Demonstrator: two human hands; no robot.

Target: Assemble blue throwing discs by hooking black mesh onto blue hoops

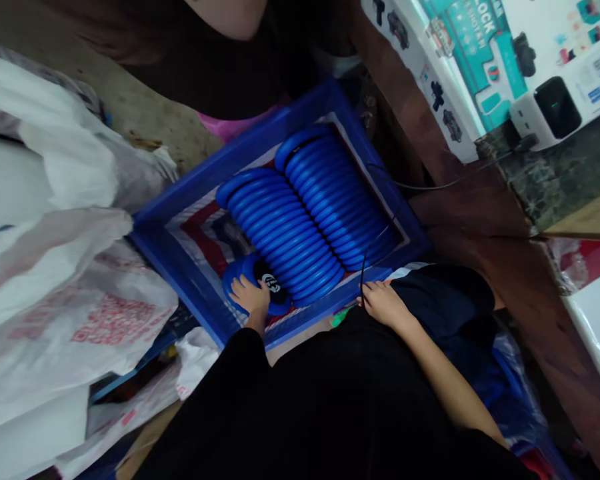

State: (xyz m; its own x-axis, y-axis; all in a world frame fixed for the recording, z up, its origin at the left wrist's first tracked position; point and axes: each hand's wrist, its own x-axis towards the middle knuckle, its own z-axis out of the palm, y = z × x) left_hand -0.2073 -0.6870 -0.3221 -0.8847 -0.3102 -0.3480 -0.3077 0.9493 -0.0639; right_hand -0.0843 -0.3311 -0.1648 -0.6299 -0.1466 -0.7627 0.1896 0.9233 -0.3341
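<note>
Two stacked rows of blue round discs (285, 233) lie side by side on their edges in a blue plastic crate (180, 287). In the crate's near left corner, a separate blue disc with a black centre and a white mark (275, 283) leans beside the nearer row. My left hand (251, 295) lies on that disc with its fingers spread. At the crate's near rim, my right hand (383, 303) is closed around a thin black strand (364, 267) that rises toward the right-hand row. What lies beneath its fingers is hidden.
White plastic bags (80, 287) crowd the left side. At the upper right, printed boxes (445, 67) stand on a ledge with a white charger (545, 113) and its thin cable. Another person's dark clothing (205, 73) is beyond the crate. Dark fabric (445, 307) lies by my right arm.
</note>
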